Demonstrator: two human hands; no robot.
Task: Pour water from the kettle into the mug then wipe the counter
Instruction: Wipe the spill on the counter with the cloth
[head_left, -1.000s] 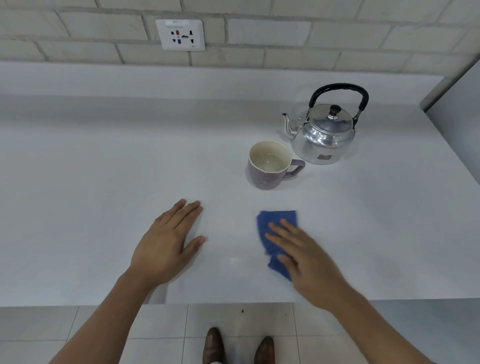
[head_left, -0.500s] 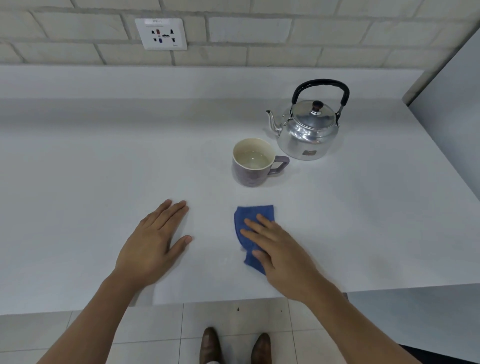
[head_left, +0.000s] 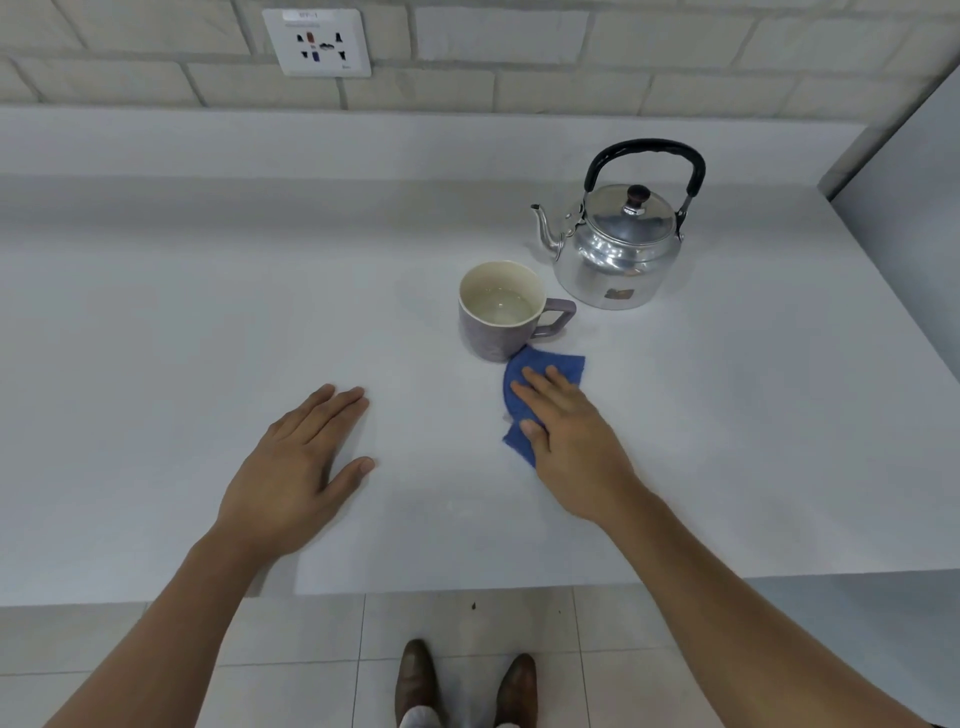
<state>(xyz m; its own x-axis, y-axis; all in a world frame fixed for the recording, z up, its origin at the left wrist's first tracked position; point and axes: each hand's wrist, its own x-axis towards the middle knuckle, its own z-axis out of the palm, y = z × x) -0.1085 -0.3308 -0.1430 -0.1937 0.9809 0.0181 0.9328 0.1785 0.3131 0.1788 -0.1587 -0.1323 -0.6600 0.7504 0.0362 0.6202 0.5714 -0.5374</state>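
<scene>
A shiny metal kettle (head_left: 615, 260) with a black handle stands upright at the back right of the white counter (head_left: 208, 338). In front of it, to its left, a grey-purple mug (head_left: 498, 332) holds water, handle pointing right. A blue cloth (head_left: 563, 366) lies flat just below the mug, its far corner touching the mug's base. My right hand (head_left: 566, 431) presses flat on the cloth and covers most of it. My left hand (head_left: 298, 467) rests palm down on the bare counter, fingers together, holding nothing.
A wall socket (head_left: 317, 44) sits in the brick wall behind the counter. A grey panel (head_left: 904, 171) rises at the counter's right end. The counter's front edge runs below my wrists, with tiled floor and two brown shoes (head_left: 462, 686) beneath.
My right hand has slid the blue cloth away from me and to the right, up against the mug's base. My left hand has stayed in place on the counter.
</scene>
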